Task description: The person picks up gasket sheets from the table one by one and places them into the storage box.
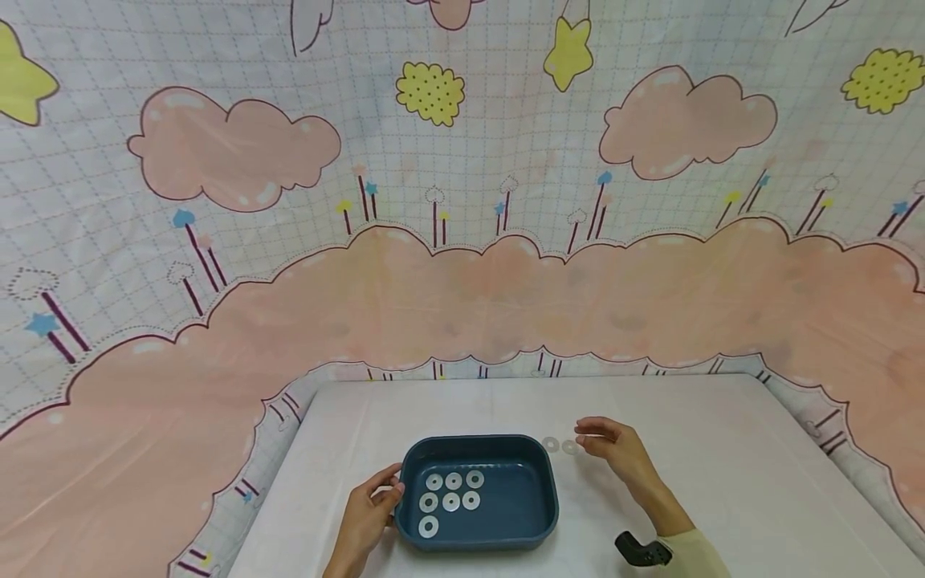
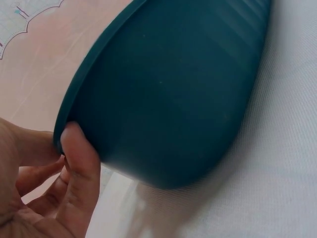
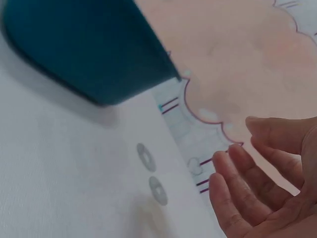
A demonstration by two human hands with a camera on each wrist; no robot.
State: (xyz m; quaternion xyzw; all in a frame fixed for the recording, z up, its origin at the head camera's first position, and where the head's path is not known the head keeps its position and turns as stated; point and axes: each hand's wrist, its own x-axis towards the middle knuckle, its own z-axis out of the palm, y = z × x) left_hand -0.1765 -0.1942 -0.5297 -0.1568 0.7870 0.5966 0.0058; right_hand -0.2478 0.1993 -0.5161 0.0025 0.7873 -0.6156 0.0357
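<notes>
A dark blue rectangular tray point(image 1: 499, 534) sits on the white table, with several flat silver washers point(image 1: 453, 481) laid in rows over the left part of its floor. My left hand point(image 1: 371, 510) grips the tray's left end. Seen from the left wrist, the fingers point(image 2: 81, 163) pinch the rim of the tray point(image 2: 163, 99). Beyond the tray's far right corner, two more washers point(image 1: 552, 445) lie side by side on the table. Over the farther-right one hovers my right hand point(image 1: 614, 453), fingers loosely bent and nothing between them; the right wrist view shows both washers point(image 3: 146, 157) below it.
The white table point(image 1: 723, 482) extends around the tray on every side. A cloth backdrop point(image 1: 462, 305) printed with clouds and stars hangs behind its far edge. On the right wrist sits a black strapped device point(image 1: 641, 551), at the cuff of a pale yellow sleeve point(image 1: 694, 554).
</notes>
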